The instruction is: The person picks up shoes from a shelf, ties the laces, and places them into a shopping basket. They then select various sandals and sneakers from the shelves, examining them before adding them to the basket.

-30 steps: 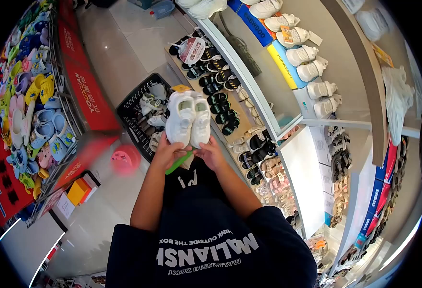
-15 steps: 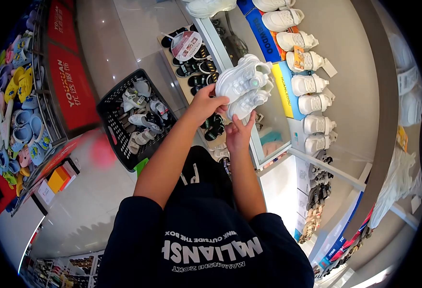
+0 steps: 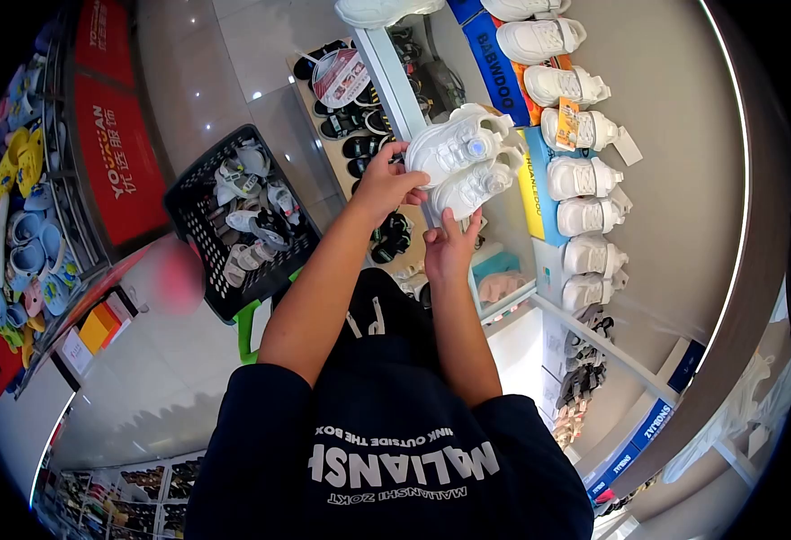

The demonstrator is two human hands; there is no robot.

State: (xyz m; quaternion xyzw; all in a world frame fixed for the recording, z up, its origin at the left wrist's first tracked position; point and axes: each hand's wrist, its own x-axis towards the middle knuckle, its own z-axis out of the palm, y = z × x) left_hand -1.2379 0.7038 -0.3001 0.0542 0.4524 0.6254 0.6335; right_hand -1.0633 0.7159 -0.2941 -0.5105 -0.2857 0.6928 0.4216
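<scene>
A pair of white sneakers (image 3: 469,157) is held side by side above the shelf edge, toes toward the left. My left hand (image 3: 388,186) grips the pair at the toe end, thumb on the upper and fingers behind. From below, my right hand (image 3: 452,245) pinches the lower shoe, thumb and fingers against its side. A round, shiny bluish spot shows on the upper shoe. The soles are mostly hidden.
A black basket (image 3: 179,202) with several shoes stands at left on a green part (image 3: 247,331). White shoes (image 3: 584,177) line boxes on the right shelf (image 3: 379,72). Dark sandals (image 3: 359,146) sit lower. Colourful clogs (image 3: 28,243) fill a rack at far left.
The view has shifted slightly, and the basket appears a little further left. The sneakers have turned slightly, with the shiny spot changing from green to blue. Both hands keep their hold.
</scene>
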